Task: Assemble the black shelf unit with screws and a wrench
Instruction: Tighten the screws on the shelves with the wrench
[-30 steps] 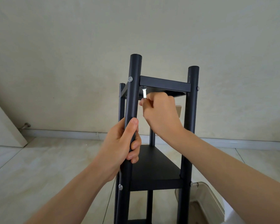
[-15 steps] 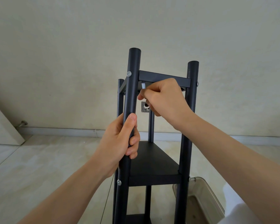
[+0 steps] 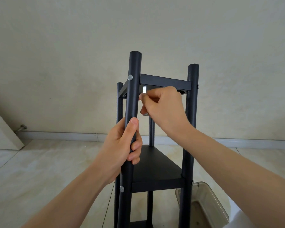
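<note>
The black shelf unit [image 3: 156, 168] stands upright on the floor, with round posts and flat shelves. My left hand [image 3: 123, 148] grips the near left post [image 3: 132, 102] just above the middle shelf. My right hand [image 3: 163, 109] is under the top shelf [image 3: 164, 82], fingers curled round a small silver wrench [image 3: 144, 89] whose end points up at the shelf's underside. Silver screw heads show on the near left post at the top [image 3: 130, 77] and lower down [image 3: 121, 188].
A clear plastic box [image 3: 202, 203] sits on the floor at the unit's right foot. A pale wall with a skirting board [image 3: 64, 134] runs behind. A white panel [image 3: 2, 129] leans at the far left. The floor is pale tile.
My right hand has turned under the top shelf and dropped slightly, covering the small wall plate behind it. My left hand keeps the same grip on the post.
</note>
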